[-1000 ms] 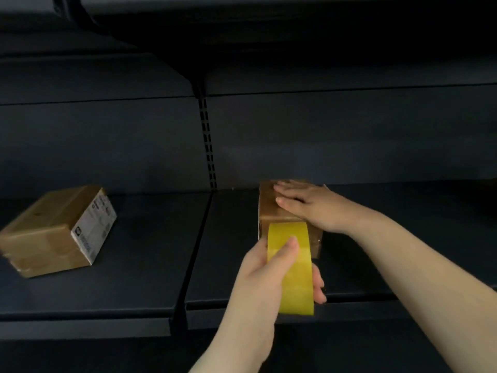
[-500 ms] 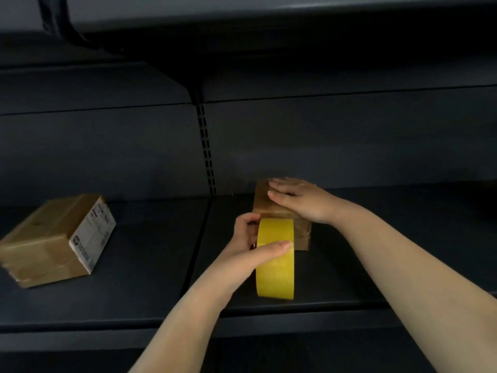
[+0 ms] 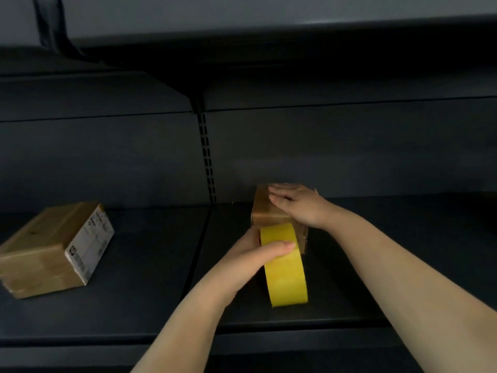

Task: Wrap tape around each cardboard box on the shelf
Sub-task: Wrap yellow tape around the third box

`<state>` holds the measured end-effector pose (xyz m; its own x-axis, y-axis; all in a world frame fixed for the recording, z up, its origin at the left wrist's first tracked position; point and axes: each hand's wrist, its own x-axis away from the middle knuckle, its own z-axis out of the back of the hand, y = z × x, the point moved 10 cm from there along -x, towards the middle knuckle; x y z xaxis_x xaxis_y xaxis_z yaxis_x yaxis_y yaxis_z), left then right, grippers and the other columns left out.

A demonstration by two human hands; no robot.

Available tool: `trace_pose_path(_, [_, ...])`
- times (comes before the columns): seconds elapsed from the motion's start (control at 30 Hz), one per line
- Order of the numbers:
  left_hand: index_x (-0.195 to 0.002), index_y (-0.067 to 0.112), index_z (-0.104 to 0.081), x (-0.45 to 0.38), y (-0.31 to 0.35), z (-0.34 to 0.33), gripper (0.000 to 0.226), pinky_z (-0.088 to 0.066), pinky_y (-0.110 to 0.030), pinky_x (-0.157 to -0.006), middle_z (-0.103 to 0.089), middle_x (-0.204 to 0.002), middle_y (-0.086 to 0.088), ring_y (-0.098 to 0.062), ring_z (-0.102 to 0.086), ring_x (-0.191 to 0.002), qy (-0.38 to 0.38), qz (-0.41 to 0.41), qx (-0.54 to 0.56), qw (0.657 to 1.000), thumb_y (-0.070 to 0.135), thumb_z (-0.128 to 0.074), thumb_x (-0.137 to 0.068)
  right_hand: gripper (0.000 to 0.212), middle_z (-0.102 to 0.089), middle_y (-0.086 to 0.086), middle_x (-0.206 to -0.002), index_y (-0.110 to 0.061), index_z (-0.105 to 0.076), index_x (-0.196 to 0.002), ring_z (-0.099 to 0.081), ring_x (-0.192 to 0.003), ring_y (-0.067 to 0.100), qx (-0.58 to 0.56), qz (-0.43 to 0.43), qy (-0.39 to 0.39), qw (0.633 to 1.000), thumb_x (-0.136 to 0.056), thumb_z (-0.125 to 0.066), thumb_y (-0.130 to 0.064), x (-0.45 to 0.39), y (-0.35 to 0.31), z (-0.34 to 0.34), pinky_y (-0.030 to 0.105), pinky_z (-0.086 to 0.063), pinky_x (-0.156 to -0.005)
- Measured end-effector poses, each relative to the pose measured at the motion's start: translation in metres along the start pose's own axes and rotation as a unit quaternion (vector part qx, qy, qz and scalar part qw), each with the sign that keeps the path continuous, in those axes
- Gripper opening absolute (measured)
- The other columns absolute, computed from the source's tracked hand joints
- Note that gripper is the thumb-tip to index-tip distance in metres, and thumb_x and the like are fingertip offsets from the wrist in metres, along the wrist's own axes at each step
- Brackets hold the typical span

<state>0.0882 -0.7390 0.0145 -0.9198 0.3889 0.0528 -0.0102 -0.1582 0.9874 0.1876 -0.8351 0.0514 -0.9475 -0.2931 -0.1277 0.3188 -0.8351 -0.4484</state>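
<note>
— Cardboard, brown and dim in this light: the small box [image 3: 271, 211] under the right hand [image 3: 297, 204] is mostly covered, so I see only its near left corner and part of its top. Can you make out more?

— Not much. Its front face is hidden behind the yellow tape roll [image 3: 285, 267], and I can't tell whether a strip already runs onto it.

— Where does the roll sit against the hands?

— The left hand [image 3: 252, 261] grips it, thumb laid across the outer band, the other fingers out of sight behind it. The roll stands on edge, right in front of the box, on the dark shelf [image 3: 150, 297]. The right hand lies flat on the box top, fingers straight and pressing down.

— And the other box [image 3: 51, 249]?

— Well off to the left on the same shelf, lying at an angle. It has a white label [image 3: 90, 247] on its end, but the print is too blurred to read.
</note>
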Motion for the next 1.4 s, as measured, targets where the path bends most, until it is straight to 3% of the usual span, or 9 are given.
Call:
trace_pose_path(0.13, [-0.109, 0.038, -0.044, -0.009, 0.004, 0.002, 0.057, -0.040, -0.021, -0.074, -0.056, -0.101, 0.017, 0.000, -0.053, -0.092, -0.013, 0.008, -0.077, 0.997, 0.057, -0.062, -0.058, 0.052, -0.022, -0.013, -0.153, -0.036, -0.030, -0.142, -0.013, -0.141, 0.014, 0.003, 0.006, -0.002, 1.000, -0.094, -0.026, -0.055, -0.001, 0.000, 0.001, 0.051, 0.004, -0.111])
trace_pose_path(0.27, [-0.102, 0.034, -0.045, -0.016, 0.000, 0.004, 0.046, -0.046, -0.033, -0.087, -0.057, -0.095, 0.010, -0.008, -0.055, -0.089, -0.042, 0.072, -0.145, 0.986, 0.065, -0.058, -0.070, 0.050, -0.022, -0.014, -0.152, -0.038, -0.030, -0.141, -0.012, -0.141, 0.013, -0.002, 0.013, -0.009, 1.000, -0.094, -0.027, -0.055, -0.002, 0.000, 0.001, 0.052, 0.008, -0.110])
trace_pose_path(0.43, [-0.109, 0.033, -0.035, -0.009, 0.014, 0.015, 0.074, -0.038, -0.017, -0.067, -0.051, -0.104, 0.016, 0.001, -0.051, -0.091, 0.003, -0.001, -0.160, 0.987, 0.067, -0.070, -0.054, 0.049, -0.024, -0.014, -0.152, -0.036, -0.033, -0.141, -0.014, -0.140, 0.013, -0.008, 0.009, 0.004, 1.000, -0.095, -0.028, -0.053, -0.005, 0.000, 0.002, 0.053, 0.007, -0.109])
trace_pose_path(0.67, [-0.122, 0.044, -0.026, -0.015, 0.022, 0.007, 0.076, -0.041, -0.019, -0.073, -0.051, -0.111, 0.013, -0.003, -0.051, -0.099, -0.018, -0.033, -0.107, 0.994, 0.052, -0.068, -0.059, 0.048, -0.024, -0.012, -0.152, -0.035, -0.032, -0.141, -0.014, -0.141, 0.013, -0.007, -0.001, -0.009, 1.000, -0.096, -0.027, -0.051, -0.003, 0.001, 0.001, 0.052, 0.004, -0.112])
trace_pose_path(0.87, [-0.117, 0.038, -0.037, -0.031, 0.016, 0.014, 0.046, -0.048, -0.017, -0.056, -0.048, -0.103, 0.013, -0.008, -0.057, -0.086, 0.004, -0.002, -0.053, 0.999, 0.038, -0.063, -0.080, 0.050, -0.050, -0.001, -0.136, -0.025, -0.048, -0.133, -0.044, -0.125, 0.019, -0.154, -0.042, 0.270, 0.950, -0.091, -0.042, -0.051, 0.053, 0.030, 0.084, 0.029, -0.031, -0.099])
trace_pose_path(1.0, [-0.118, 0.041, -0.037, -0.031, 0.012, 0.014, 0.049, -0.049, -0.011, -0.050, -0.047, -0.102, 0.016, -0.006, -0.056, -0.086, -0.008, 0.003, -0.036, 0.999, 0.043, -0.065, -0.078, 0.057, -0.061, -0.003, -0.101, -0.026, -0.060, -0.106, -0.058, -0.087, 0.016, 0.093, -0.288, 0.050, 0.952, -0.075, -0.045, -0.071, 0.117, 0.121, 0.069, 0.031, -0.048, -0.072])
trace_pose_path(1.07, [-0.120, 0.043, -0.037, -0.031, 0.009, 0.013, 0.052, -0.048, -0.010, -0.051, -0.048, -0.103, 0.016, -0.005, -0.057, -0.087, -0.014, 0.005, -0.031, 0.999, 0.044, -0.065, -0.077, 0.049, -0.062, 0.000, -0.086, -0.019, -0.061, -0.091, -0.059, -0.077, 0.014, 0.133, -0.326, -0.026, 0.936, -0.077, -0.053, -0.065, 0.132, 0.144, 0.050, 0.027, -0.049, -0.063])
trace_pose_path(1.3, [-0.124, 0.044, -0.036, -0.031, 0.009, 0.008, 0.065, -0.048, -0.020, -0.062, -0.051, -0.106, 0.013, -0.008, -0.057, -0.092, -0.020, 0.006, -0.018, 1.000, 0.049, -0.063, -0.065, 0.021, -0.061, 0.001, -0.077, -0.026, -0.048, -0.080, -0.057, -0.069, 0.013, 0.099, -0.147, 0.046, 0.983, -0.080, -0.070, -0.026, 0.120, 0.124, 0.061, 0.025, -0.041, -0.059])
trace_pose_path(1.4, [-0.126, 0.043, -0.035, -0.031, 0.008, 0.007, 0.072, -0.047, -0.018, -0.061, -0.051, -0.107, 0.012, -0.007, -0.057, -0.092, -0.019, 0.004, -0.011, 1.000, 0.050, -0.062, -0.060, 0.028, -0.065, -0.007, -0.085, -0.033, -0.050, -0.103, -0.061, -0.070, 0.009, 0.071, 0.012, 0.127, 0.989, -0.082, -0.065, -0.020, 0.118, 0.065, 0.081, 0.027, -0.049, -0.063])
